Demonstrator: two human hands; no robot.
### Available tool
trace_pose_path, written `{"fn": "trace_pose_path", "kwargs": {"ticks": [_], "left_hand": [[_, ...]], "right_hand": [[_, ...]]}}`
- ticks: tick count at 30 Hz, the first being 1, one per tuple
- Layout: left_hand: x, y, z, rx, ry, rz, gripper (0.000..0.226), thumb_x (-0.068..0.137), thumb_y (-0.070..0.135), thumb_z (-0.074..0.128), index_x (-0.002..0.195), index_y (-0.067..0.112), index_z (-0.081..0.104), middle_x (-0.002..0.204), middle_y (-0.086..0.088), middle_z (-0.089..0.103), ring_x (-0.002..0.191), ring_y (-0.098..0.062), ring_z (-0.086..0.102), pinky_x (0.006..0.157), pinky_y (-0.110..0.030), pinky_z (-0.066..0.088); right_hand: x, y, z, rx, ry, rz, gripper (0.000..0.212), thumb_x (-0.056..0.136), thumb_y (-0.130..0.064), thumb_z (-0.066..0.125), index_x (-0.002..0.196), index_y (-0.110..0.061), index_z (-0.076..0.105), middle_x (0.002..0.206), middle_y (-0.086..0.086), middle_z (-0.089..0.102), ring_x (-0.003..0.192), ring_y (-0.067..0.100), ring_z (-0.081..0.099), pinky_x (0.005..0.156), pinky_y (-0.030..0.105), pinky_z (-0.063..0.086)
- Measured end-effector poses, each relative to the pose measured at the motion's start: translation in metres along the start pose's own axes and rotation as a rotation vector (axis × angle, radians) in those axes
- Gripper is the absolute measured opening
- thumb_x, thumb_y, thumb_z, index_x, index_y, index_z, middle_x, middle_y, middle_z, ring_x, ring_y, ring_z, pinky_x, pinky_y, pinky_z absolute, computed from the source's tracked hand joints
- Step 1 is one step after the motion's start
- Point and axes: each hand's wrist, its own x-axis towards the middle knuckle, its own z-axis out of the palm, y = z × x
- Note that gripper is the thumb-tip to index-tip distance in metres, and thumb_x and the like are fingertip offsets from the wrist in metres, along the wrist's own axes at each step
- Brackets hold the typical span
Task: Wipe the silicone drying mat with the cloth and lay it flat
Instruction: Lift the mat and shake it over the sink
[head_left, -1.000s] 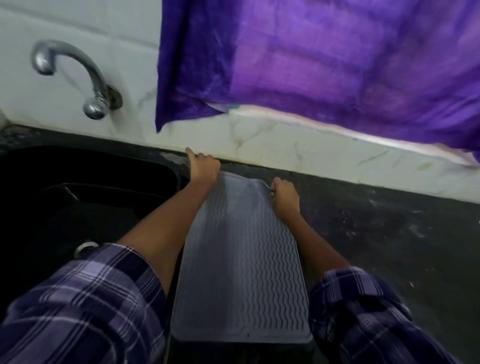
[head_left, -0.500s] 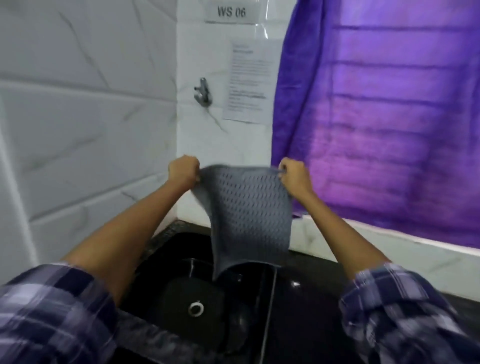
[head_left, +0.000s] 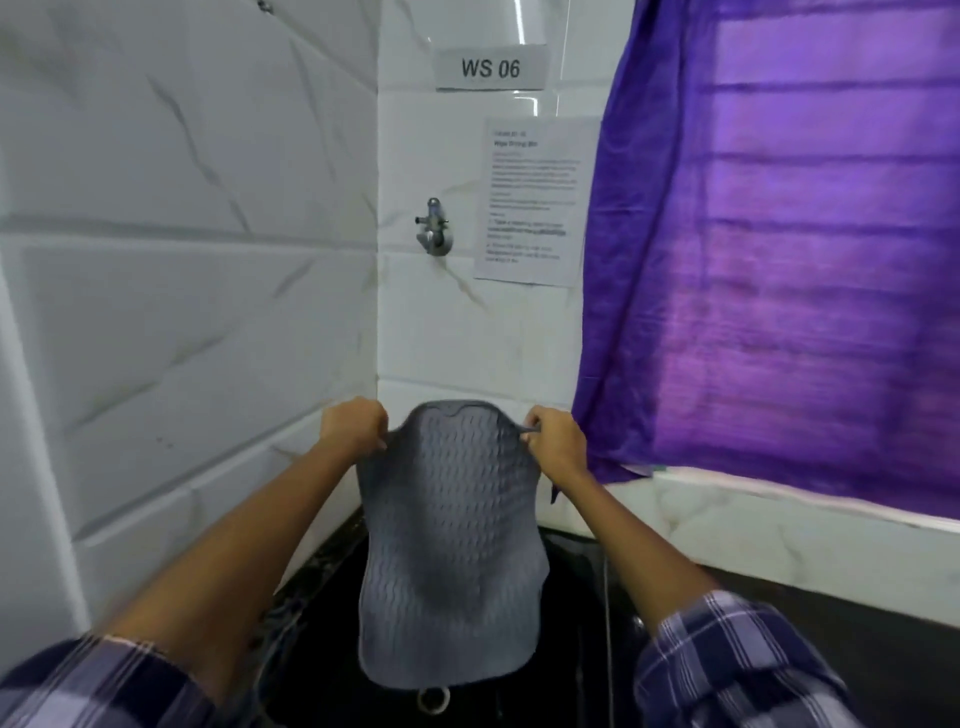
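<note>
Grey silicone drying mat (head_left: 451, 551) is held up in the air by its two top corners, hanging down over the black sink (head_left: 576, 639) with the wavy ribbed side facing the camera. It's bowed a bit, top edge sagging between the grips. One corner is pinched by the left hand (head_left: 355, 429) with fingers curled tight around it, the other is gripped the same way by the right hand (head_left: 555, 439). Nothing much can be made out inside the sink basin besides the drain ring (head_left: 434, 699) peeking out just under the mat's bottom edge. On the far wall a small tap (head_left: 434, 228) is mounted, with a printed sheet (head_left: 535, 200) and a "WS 06" label (head_left: 491, 67) stuck nearby. Off to the right a purple curtain (head_left: 789, 249) is hung.
</note>
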Motion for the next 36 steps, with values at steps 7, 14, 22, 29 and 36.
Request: {"fn": "trace_pose_path", "kwargs": {"ticks": [7, 14, 22, 29, 36], "left_hand": [[0.007, -0.024, 0.039, -0.087, -0.037, -0.046, 0.015, 0.085, 0.025, 0.069, 0.098, 0.017, 0.072, 0.109, -0.006, 0.072, 0.104, -0.026, 0.066, 0.085, -0.033, 0.051], [0.013, -0.003, 0.050, 0.095, -0.013, 0.077, 0.024, 0.099, 0.014, 0.044, 0.117, 0.010, 0.059, 0.123, -0.010, 0.061, 0.112, -0.028, 0.062, 0.089, -0.035, 0.050], [-0.005, 0.044, 0.015, 0.182, 0.284, 0.248, 0.020, 0.098, 0.004, 0.041, 0.115, 0.000, 0.051, 0.120, -0.022, 0.053, 0.109, -0.039, 0.055, 0.081, -0.049, 0.049], [-0.061, 0.165, 0.007, 0.132, 0.071, 0.292, 0.025, 0.096, 0.007, 0.052, 0.121, 0.001, 0.049, 0.127, -0.022, 0.055, 0.120, -0.040, 0.049, 0.092, -0.047, 0.045], [-0.098, 0.232, 0.008, -0.179, -0.329, 0.469, 0.025, 0.097, 0.016, 0.055, 0.117, 0.001, 0.059, 0.107, -0.019, 0.058, 0.090, -0.035, 0.062, 0.056, -0.029, 0.055]], "right_hand": [[-0.007, 0.005, 0.016, 0.077, -0.011, 0.146, 0.011, 0.075, -0.001, 0.068, 0.078, -0.012, 0.072, 0.087, 0.008, 0.075, 0.084, 0.026, 0.069, 0.065, 0.026, 0.050], [-0.022, 0.007, 0.032, 0.107, 0.014, 0.084, 0.007, 0.077, -0.002, 0.062, 0.078, -0.006, 0.067, 0.086, 0.015, 0.072, 0.084, 0.030, 0.065, 0.064, 0.033, 0.050], [-0.017, 0.048, -0.073, 0.182, 0.280, 0.083, 0.009, 0.078, 0.005, 0.064, 0.083, 0.001, 0.070, 0.085, 0.022, 0.073, 0.084, 0.034, 0.066, 0.074, 0.040, 0.052], [-0.036, 0.111, -0.219, 0.219, 0.345, 0.153, 0.017, 0.070, 0.002, 0.076, 0.087, 0.005, 0.073, 0.067, 0.007, 0.067, 0.051, -0.006, 0.053, 0.056, 0.011, 0.044], [-0.074, 0.169, -0.317, 0.070, 0.189, 0.152, 0.020, 0.070, 0.004, 0.076, 0.090, 0.005, 0.072, 0.055, -0.008, 0.053, 0.033, -0.015, 0.047, 0.048, 0.008, 0.038]]}}
